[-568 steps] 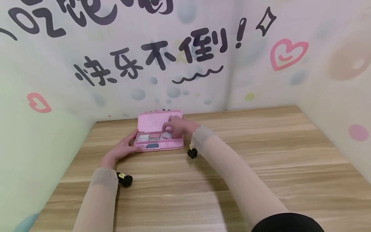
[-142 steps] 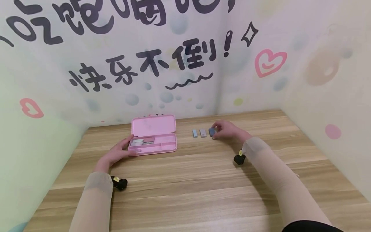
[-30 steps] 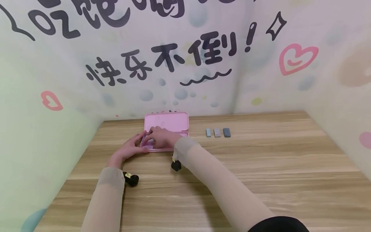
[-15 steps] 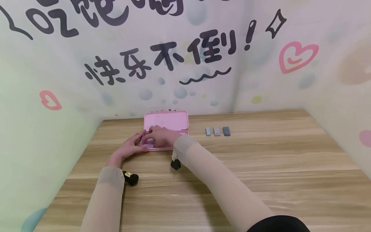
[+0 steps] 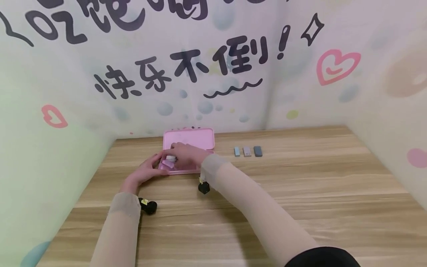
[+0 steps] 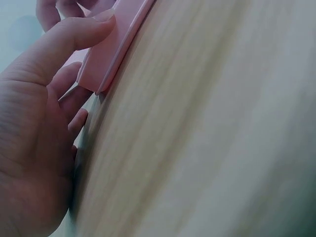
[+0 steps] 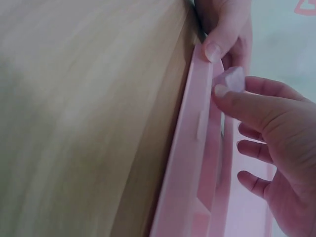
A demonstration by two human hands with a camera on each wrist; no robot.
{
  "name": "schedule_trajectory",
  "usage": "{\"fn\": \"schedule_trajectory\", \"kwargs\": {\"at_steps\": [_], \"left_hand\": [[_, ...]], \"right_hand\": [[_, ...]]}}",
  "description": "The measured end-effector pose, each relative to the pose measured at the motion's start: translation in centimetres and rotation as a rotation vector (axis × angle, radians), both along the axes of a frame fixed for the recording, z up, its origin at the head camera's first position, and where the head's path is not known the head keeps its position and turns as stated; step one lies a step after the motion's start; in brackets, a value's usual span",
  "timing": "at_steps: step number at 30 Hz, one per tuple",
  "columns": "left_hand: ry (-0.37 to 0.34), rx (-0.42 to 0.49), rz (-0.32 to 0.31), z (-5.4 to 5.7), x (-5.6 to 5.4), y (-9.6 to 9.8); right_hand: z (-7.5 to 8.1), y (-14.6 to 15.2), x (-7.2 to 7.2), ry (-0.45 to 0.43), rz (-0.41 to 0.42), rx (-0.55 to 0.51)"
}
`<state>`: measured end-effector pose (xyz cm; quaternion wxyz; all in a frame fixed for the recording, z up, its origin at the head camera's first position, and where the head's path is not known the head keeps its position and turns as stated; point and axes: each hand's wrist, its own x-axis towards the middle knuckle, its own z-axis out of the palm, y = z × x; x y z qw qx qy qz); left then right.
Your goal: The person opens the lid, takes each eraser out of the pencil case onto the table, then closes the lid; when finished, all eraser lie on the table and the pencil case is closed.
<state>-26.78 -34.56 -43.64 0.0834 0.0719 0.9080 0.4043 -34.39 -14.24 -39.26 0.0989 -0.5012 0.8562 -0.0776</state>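
A pink pencil case (image 5: 204, 138) lies open near the back of the table, its lid tilted up toward the wall. My left hand (image 5: 143, 173) grips its left end, with the thumb on the front rim (image 6: 106, 47) and the fingers behind. Over the case's left part, my right hand (image 5: 189, 155) pinches a small lilac eraser (image 7: 234, 79) between thumb and forefinger. A white block (image 5: 171, 158) shows just behind that eraser. The right hand hides much of the case's inside.
To the right of the case stand a light blue eraser (image 5: 237, 151), a greyish-lilac eraser (image 5: 247, 151) and a dark blue eraser (image 5: 258, 151) in a row on the wooden table (image 5: 293, 193). A printed wall (image 5: 140, 115) rises right behind.
The dark blue eraser went from the case to the row's right end, and the right hand came back to the case. Over the last half second the lilac eraser has risen and tilted.
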Motion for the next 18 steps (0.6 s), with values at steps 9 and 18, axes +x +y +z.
{"fn": "schedule_trajectory", "kwargs": {"at_steps": [9, 18], "left_hand": [[-0.021, -0.034, 0.019, 0.0, -0.1, 0.0], [-0.021, -0.054, 0.017, 0.4, 0.3, 0.1]], "right_hand": [[0.3, 2.1, -1.0, -0.047, -0.018, -0.127], [0.4, 5.9, -1.3, -0.158, -0.074, -0.241]]}}
